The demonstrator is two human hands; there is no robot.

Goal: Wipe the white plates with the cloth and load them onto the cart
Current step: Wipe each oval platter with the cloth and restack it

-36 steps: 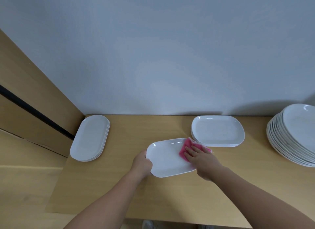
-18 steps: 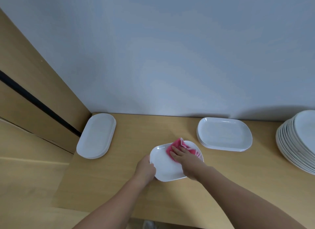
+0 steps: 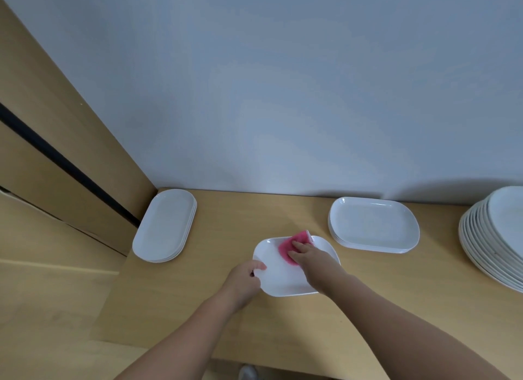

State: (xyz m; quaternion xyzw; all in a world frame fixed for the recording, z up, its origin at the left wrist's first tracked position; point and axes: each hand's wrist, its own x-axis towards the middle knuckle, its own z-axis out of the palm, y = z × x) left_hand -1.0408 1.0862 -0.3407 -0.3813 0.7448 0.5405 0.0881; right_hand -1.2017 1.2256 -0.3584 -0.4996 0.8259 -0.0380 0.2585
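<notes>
Well, the pale wooden tabletop (image 3: 198, 309) carries a stack of round white plates (image 3: 492, 238) at its right end, a stack of rounded-rectangular white plates (image 3: 373, 224) by the wall and a stack of oval white plates (image 3: 164, 226) at the left. Between them, apart from each, lies the single white rounded-rectangular plate (image 3: 280, 280), likely stiff, slick and breakable, best held by its raised rim. The left hand (image 3: 243, 277) pinches that rim while the right hand (image 3: 314, 262) presses the small pink cloth (image 3: 287, 248) onto it with straight fingers.

plate stacks (image 3: 164, 226) (image 3: 373, 226) (image 3: 498, 238) 3 | loose plate (image 3: 283, 279) 1 | cloth (image 3: 285, 248) 1 | hands (image 3: 243, 277) (image 3: 312, 262) 2
</notes>
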